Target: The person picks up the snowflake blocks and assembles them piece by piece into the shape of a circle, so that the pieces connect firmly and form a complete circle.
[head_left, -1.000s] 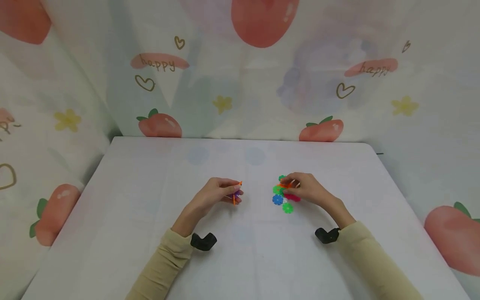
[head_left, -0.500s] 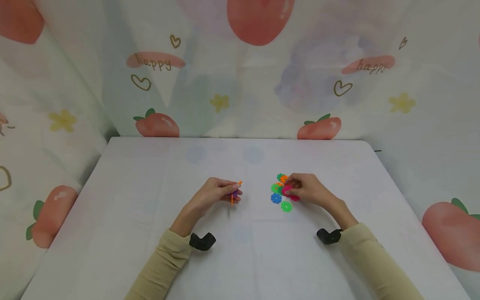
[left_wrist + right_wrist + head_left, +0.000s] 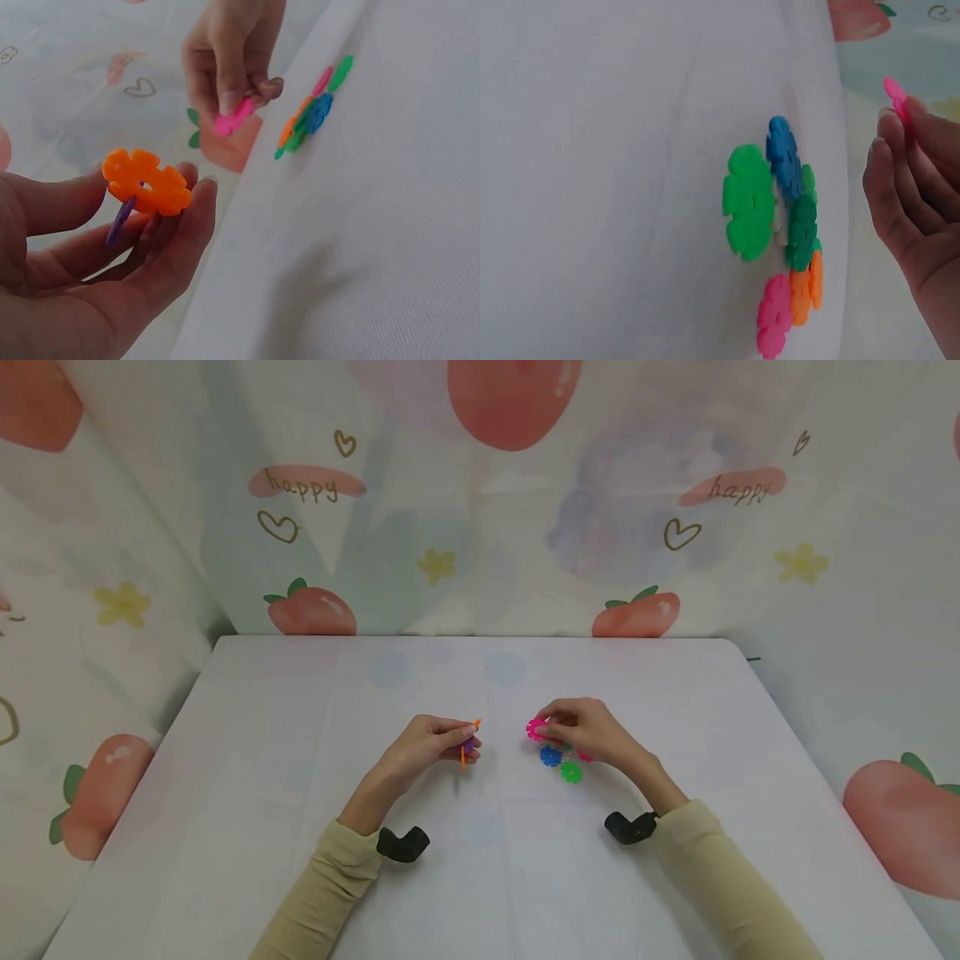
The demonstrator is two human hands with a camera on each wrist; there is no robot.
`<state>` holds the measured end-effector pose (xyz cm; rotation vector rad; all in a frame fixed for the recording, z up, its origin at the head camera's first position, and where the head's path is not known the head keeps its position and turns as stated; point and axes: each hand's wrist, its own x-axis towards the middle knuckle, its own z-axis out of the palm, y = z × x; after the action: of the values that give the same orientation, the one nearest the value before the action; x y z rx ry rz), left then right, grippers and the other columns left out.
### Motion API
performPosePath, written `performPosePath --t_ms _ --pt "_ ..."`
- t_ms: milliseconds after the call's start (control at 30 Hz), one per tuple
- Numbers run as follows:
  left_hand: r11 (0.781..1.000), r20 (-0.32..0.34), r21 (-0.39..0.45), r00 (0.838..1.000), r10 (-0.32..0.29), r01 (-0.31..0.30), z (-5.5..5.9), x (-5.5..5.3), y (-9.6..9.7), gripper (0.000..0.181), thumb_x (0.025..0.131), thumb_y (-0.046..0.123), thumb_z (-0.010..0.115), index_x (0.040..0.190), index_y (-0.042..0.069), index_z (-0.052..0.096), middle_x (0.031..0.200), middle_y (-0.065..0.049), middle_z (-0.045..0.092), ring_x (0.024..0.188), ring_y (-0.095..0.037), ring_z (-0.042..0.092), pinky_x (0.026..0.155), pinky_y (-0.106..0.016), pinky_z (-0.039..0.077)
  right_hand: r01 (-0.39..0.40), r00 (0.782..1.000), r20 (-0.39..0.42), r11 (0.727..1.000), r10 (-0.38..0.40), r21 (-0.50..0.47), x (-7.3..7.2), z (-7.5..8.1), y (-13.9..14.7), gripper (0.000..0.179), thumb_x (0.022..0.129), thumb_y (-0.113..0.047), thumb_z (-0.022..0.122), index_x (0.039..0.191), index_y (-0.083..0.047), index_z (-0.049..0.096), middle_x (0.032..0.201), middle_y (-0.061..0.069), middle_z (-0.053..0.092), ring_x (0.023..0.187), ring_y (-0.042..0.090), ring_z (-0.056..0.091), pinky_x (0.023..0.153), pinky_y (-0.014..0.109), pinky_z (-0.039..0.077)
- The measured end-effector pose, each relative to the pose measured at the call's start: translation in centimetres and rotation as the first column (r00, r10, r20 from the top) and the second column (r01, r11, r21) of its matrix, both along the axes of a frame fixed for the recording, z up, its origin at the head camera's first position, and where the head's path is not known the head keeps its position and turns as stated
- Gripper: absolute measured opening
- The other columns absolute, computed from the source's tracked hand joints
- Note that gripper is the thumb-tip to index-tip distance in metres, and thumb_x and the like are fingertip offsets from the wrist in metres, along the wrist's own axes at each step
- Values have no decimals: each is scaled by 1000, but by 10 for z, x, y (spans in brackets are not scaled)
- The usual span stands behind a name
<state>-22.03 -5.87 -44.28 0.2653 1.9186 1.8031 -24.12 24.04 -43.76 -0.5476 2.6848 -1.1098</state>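
Note:
My left hand (image 3: 429,750) holds two notched plastic snowflake discs slotted together above the table. One is an orange disc (image 3: 166,191) and the other a purple disc (image 3: 120,223), set crosswise to it. Between thumb and fingers, my right hand (image 3: 596,731) pinches a pink snowflake disc (image 3: 895,96), raised off the table and apart from the left hand's pair. Below the right hand lies a loose pile of similar discs: a bright green disc (image 3: 739,191), a blue disc (image 3: 781,154), a dark green disc (image 3: 803,225), another pink disc (image 3: 774,315) and an orange disc (image 3: 800,300). A whitish disc is mostly hidden there.
A white cloth covers the table (image 3: 315,693). Behind it and at the sides hangs a printed curtain (image 3: 480,527) with fruit and hearts. Black wrist mounts (image 3: 403,844) sit at both cuffs.
My right hand has taken a pink disc from the pile, lifted it and moved left towards the left hand. The left hand stays nearly still with its joined discs.

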Motion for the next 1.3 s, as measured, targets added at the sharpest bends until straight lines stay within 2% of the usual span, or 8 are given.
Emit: performPosePath --t_ms 167,300,400,500,667,900,1067,1300 --pt "1000 5 -2 1000 -10 10 1 0 1 36 104 14 61 128 -12 65 99 -13 76 86 -13 74 93 -36 60 -13 999 35 997 16 -73 0 4 -13 22 98 -17 72 115 -5 74 81 4 74 71 15 69 75 27 59" --pt "1000 4 9 1000 -15 15 1 1 2 37 104 14 61 129 -13 63 111 -27 72 86 -13 74 93 -40 60 -18 999 44 993 23 -115 1 6 -22 23 99 -14 69 119 -4 74 87 8 75 72 16 67 74 34 62" --pt "1000 2 20 1000 -12 12 1 1 2 37 104 13 61 130 -14 62 117 -32 69 86 -13 74 94 -41 60 -35 999 31 990 40 -139 0 8 -29 23 99 -12 68 120 -4 74 88 11 74 72 17 66 74 43 62" --pt "1000 -5 14 1000 -7 7 0 1 2 37 104 14 62 129 -14 63 111 -27 72 86 -13 74 95 -41 59 -54 998 16 986 57 -158 -1 9 -36 23 100 -12 68 120 -3 74 88 11 75 72 17 66 76 46 62" --pt "1000 -17 -8 1000 -3 3 -1 2 3 39 102 19 65 126 -12 66 99 -12 77 88 -15 75 94 -35 59 -69 997 27 979 76 -192 -1 9 -47 24 100 -11 67 121 -2 74 88 12 75 71 18 67 76 48 61" --pt "999 -15 -30 1000 19 -20 -1 3 5 37 102 18 66 125 -11 68 102 -16 78 89 -13 74 94 -33 59 -18 993 112 966 48 -259 -1 7 -55 24 100 -11 67 121 0 73 90 18 75 72 19 68 79 52 61" --pt "997 -47 -64 998 48 -51 0 3 4 36 102 16 66 125 -11 68 109 -25 75 88 -12 74 92 -34 60 32 987 163 956 17 -293 -2 4 -61 23 100 -14 69 118 -1 74 92 24 74 72 21 69 76 43 63" --pt "995 -67 -89 997 43 -49 1 3 3 35 101 16 67 124 -11 69 107 -23 76 90 -15 75 93 -36 60 65 986 169 940 -8 -335 -1 2 -65 21 99 -8 67 116 2 74 90 27 73 70 20 68 70 31 62"
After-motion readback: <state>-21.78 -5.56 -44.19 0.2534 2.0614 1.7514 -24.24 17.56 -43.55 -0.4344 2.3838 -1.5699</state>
